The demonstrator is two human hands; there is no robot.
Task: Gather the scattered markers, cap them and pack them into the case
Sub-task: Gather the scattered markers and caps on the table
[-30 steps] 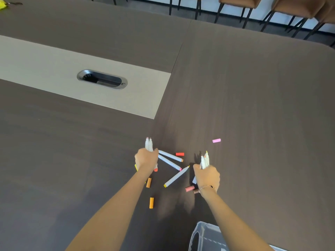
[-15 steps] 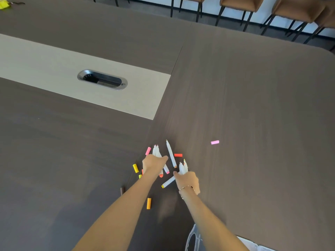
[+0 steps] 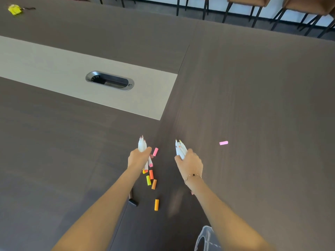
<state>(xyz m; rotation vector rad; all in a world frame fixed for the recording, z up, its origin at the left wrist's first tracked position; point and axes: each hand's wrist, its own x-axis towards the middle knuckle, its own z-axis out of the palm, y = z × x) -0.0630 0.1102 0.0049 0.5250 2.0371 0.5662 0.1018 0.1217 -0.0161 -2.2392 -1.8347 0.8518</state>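
My left hand (image 3: 138, 157) grips a bundle of white uncapped markers (image 3: 142, 144), tips pointing away from me. My right hand (image 3: 190, 163) grips a second bundle of white markers (image 3: 180, 148) the same way. Loose caps lie on the dark table between and below my hands: a pink cap (image 3: 155, 151), a red-orange cap (image 3: 151, 174), a yellow cap (image 3: 148, 180), an orange cap (image 3: 154, 184) and another orange cap (image 3: 156, 204). A dark cap (image 3: 132, 202) lies by my left forearm. One pink cap (image 3: 223, 142) sits apart to the right. The clear plastic case (image 3: 205, 239) shows at the bottom edge.
A grey oval cable port (image 3: 109, 80) sits in the beige table inlay (image 3: 45, 66). A yellow object (image 3: 14, 9) lies at the far left corner. Chair legs (image 3: 253, 15) line the far table edge.
Both hands have picked up the markers that lay on the table; only caps are left there. My right hand moved back to the right, away from my left hand.
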